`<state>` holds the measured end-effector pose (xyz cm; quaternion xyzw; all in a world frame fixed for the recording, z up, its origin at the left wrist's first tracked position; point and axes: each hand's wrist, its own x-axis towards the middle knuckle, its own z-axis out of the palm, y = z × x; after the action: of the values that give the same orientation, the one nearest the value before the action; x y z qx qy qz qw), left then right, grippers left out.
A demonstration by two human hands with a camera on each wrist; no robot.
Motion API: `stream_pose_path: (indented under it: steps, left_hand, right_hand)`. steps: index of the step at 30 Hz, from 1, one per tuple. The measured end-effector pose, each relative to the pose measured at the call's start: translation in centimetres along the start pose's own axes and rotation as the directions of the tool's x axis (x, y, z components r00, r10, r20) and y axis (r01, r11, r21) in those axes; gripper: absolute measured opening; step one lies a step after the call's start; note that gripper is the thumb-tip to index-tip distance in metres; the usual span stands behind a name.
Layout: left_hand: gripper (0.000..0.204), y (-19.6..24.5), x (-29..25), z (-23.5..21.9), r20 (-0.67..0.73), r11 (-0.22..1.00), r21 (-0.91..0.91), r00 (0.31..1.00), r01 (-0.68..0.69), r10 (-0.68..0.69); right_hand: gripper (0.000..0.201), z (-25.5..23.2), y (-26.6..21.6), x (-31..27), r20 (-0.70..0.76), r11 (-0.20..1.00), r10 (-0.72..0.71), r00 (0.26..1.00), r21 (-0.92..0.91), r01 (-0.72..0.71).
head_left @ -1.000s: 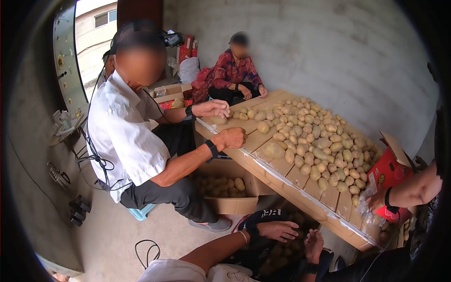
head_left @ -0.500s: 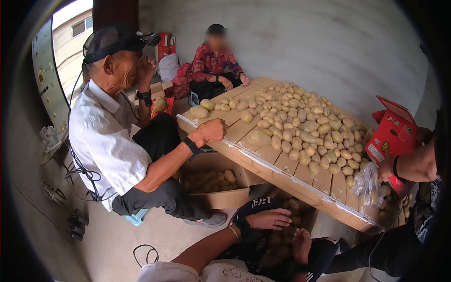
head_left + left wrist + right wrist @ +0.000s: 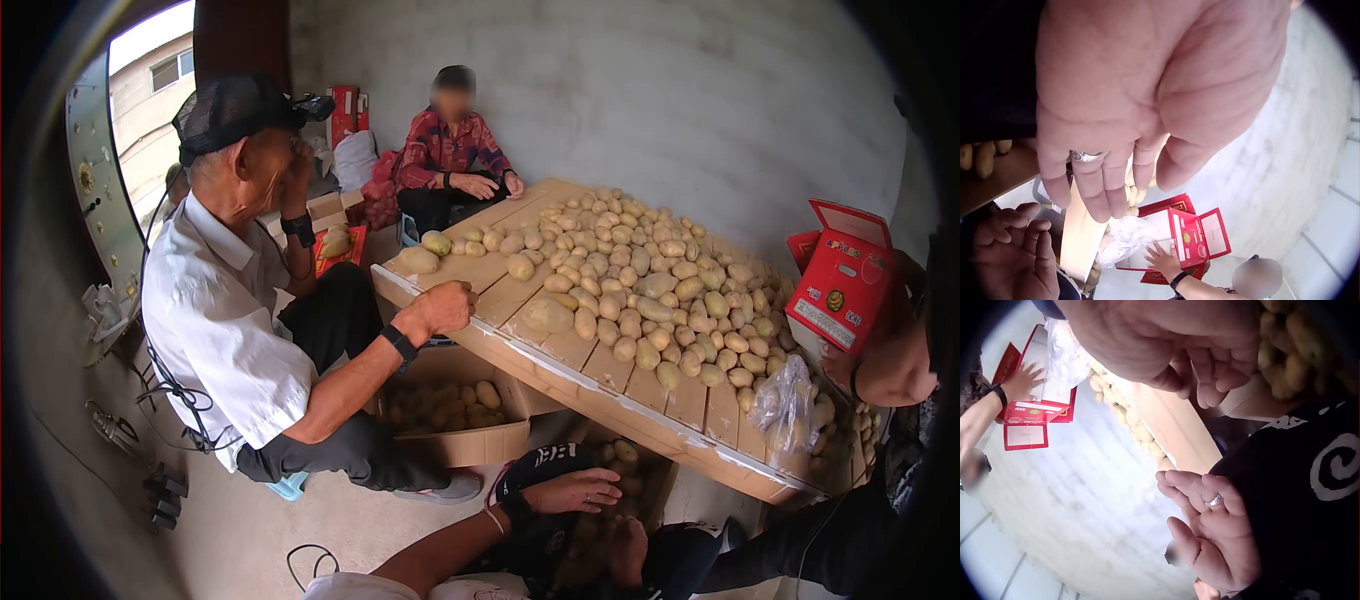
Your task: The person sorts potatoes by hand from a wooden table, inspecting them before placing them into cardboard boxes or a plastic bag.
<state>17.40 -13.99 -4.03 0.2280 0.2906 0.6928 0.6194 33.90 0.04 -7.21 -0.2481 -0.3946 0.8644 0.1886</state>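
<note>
My left hand (image 3: 573, 491), a ring on one finger, hangs palm down over my lap with its fingers loosely extended and nothing in them. Close to its right, my right hand (image 3: 627, 550) is raised with fingers loosely bent, also holding nothing. In the right wrist view the ringed left hand (image 3: 1219, 531) shows its palm, while the right hand (image 3: 1172, 344) fills the top. Below and between both hands, partly hidden, stands a box of potatoes (image 3: 625, 465) under the table edge.
A cardboard-covered table (image 3: 495, 300) carries a wide heap of potatoes (image 3: 650, 290). At its right end are a clear plastic bag (image 3: 785, 400) and a red box (image 3: 840, 285) with another person's hand. A seated person (image 3: 225, 290) is at left, another (image 3: 450, 150) behind. A carton (image 3: 480, 445) holds potatoes.
The view has shifted. The left person's hand has gone from the table to the face. The red box is tipped more upright. My right hand has dropped lower; my left stays similar.
</note>
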Motion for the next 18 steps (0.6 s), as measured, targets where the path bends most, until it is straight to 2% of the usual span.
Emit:
stream_pose_path:
  steps: [3, 5, 8, 11, 12, 14, 15, 16, 17, 18]
  left_hand:
    - [0.042, -0.1, 0.0, 0.2, 0.037, 0.999, -0.032, 0.999, -0.016, 0.017]
    - [0.042, 0.1, 0.2, -0.3, 0.058, 0.996, -0.090, 0.998, 0.015, -0.009]
    - [0.041, -0.2, 0.0, 0.0, 0.076, 0.999, -0.043, 0.997, -0.030, 0.033]
    - [0.042, -0.4, 0.3, -0.4, 0.085, 0.996, -0.089, 0.996, -0.019, 0.026]
    - [0.042, 0.1, 0.0, -0.3, 0.081, 0.996, -0.082, 0.996, -0.032, 0.039]
    - [0.042, 0.5, -0.6, 0.6, 0.090, 0.999, -0.041, 0.995, -0.030, 0.034]
    - [0.042, 0.6, -0.3, 0.4, 0.091, 0.999, -0.034, 0.995, -0.033, 0.036]
    - [0.042, 0.4, 0.0, 0.1, 0.102, 0.999, -0.039, 0.994, -0.021, 0.025]
    - [0.042, 0.4, -0.3, 0.4, 0.107, 0.998, -0.055, 0.994, -0.015, 0.021]
    - [0.041, 0.7, -0.4, 0.5, 0.111, 0.994, -0.105, 0.994, 0.022, -0.010]
  right_hand:
    - [0.008, -1.2, 0.0, 0.5, -0.020, 0.998, 0.064, 0.998, 0.029, -0.063]
    - [0.010, -1.4, 0.9, 1.9, 0.063, 0.998, 0.062, 0.996, 0.029, -0.064]
    - [0.011, -0.4, 1.4, 2.6, 0.116, 0.993, 0.086, 0.990, 0.076, -0.095]
    - [0.011, 0.4, 0.8, 2.8, 0.163, 0.992, 0.068, 0.984, 0.097, -0.085]
    - [0.011, 0.6, 0.1, 3.3, 0.178, 0.992, 0.069, 0.982, 0.092, -0.086]
    - [0.028, 0.4, -3.1, 2.9, 0.167, 0.978, 0.210, 0.963, -0.040, -0.206]
    - [0.021, 3.6, -6.1, 1.8, 0.115, 0.982, 0.185, 0.976, -0.058, -0.179]
    - [0.012, 2.0, -7.7, 3.5, 0.177, 0.978, 0.197, 0.964, 0.029, -0.205]
    - [0.013, 1.1, -9.1, 5.2, 0.207, 0.997, 0.082, 0.975, -0.003, -0.083]
    - [0.015, 0.2, -10.7, 6.9, 0.171, 1.000, 0.011, 0.985, 0.022, -0.015]
